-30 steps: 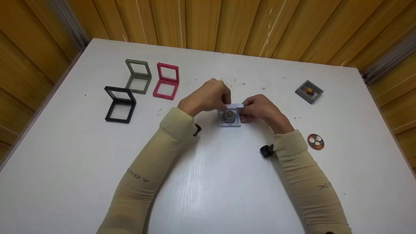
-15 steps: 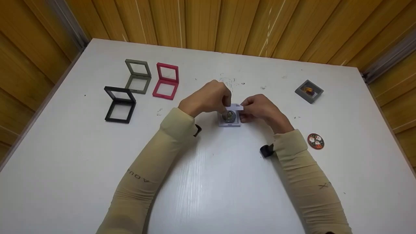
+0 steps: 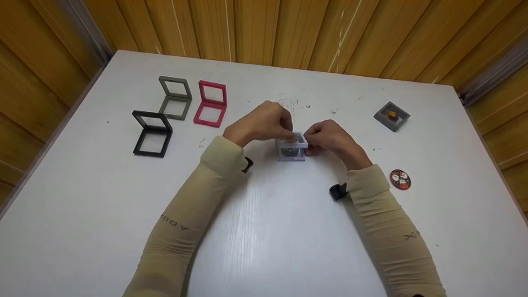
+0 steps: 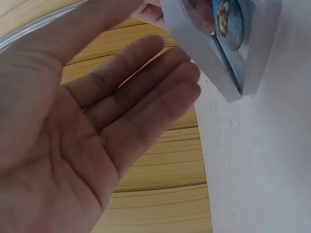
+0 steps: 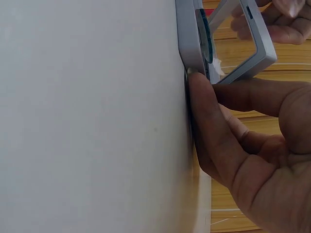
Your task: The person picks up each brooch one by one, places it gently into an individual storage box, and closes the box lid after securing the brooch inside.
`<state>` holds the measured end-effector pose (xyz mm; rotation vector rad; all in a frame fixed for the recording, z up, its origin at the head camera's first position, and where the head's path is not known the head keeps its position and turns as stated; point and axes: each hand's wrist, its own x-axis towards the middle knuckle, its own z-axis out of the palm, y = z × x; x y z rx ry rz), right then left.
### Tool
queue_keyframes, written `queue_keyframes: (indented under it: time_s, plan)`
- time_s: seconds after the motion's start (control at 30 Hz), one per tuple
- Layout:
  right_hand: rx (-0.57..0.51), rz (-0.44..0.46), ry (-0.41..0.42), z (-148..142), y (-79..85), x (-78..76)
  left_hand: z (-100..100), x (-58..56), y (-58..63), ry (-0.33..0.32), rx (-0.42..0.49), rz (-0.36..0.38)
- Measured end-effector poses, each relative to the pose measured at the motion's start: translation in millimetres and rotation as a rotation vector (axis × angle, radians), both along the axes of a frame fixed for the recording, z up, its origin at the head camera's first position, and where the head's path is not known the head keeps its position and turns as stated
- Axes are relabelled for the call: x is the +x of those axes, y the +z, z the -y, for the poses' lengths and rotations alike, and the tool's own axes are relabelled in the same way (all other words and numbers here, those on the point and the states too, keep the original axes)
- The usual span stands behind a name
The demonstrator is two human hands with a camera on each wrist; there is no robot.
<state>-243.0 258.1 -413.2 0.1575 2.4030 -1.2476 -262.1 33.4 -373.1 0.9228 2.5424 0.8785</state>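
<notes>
A small white display frame stands on the table between my hands, its lid tilted partway down over the base. Inside lies a round badge, mostly covered by the lid in the head view. My left hand reaches over from the left, a digit pressing on the lid's clear window; in the left wrist view its other fingers are loosely extended. From the right, my right hand pinches the frame's hinge-side corner between thumb and finger, as the right wrist view shows.
Three opened frames stand at the left: green, pink and black. A grey frame with an orange-brown item inside lies at the right. Nearer, beside the right sleeve, is a round patterned badge. Wooden panelling backs the white table.
The white frame's lid has swung from nearly upright down toward the base, covering more of the badge. My left hand has followed it slightly; the right hand has stayed put.
</notes>
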Motion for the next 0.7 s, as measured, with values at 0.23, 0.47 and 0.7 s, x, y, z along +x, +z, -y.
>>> queue_keyframes:
  time_s: [0.23, 0.47, 0.7]
  plan:
    - [0.03, -0.006, 0.015, 0, -0.8, -0.4, 5, -6.2, -7.2, 0.253, -0.079, 0.157]
    - [0.001, -0.001, 0.013, 1, -0.4, -0.2, 7, -6.9, -13.7, 0.299, -0.123, 0.339]
    - [0.006, -0.006, 0.009, 0, 0.3, 0.5, 5, -7.6, -18.2, 0.305, -0.074, 0.364]
